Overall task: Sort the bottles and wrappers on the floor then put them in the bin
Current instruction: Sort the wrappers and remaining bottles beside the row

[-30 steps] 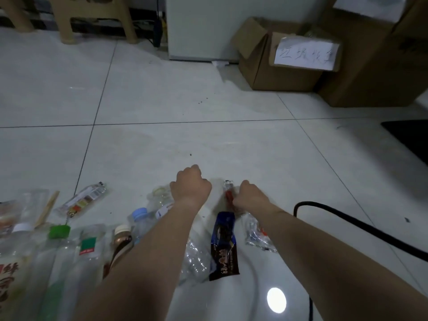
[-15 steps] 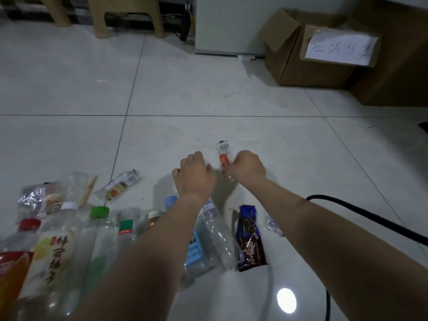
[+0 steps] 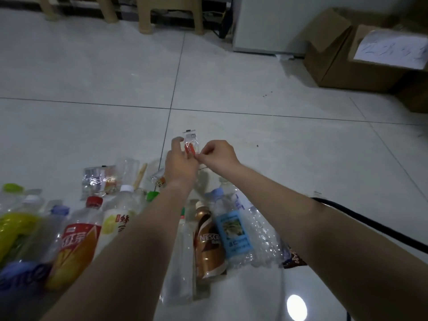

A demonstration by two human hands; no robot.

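Clear plastic with an orange label, that's the wrapper (image 3: 190,144) I'm holding up off the floor (image 3: 289,163), just past the row of bottles (image 3: 208,239). My left hand (image 3: 179,164) curls round its side and my right hand (image 3: 217,154) pinches the lower corner, I guess so the flimsy thing doesn't flop while I check it. Bottles lie side by side near me, other wrappers (image 3: 99,179) sit in their own patch behind, so sorting looks partway done. That cardboard box (image 3: 342,66) far right is probably the bin.
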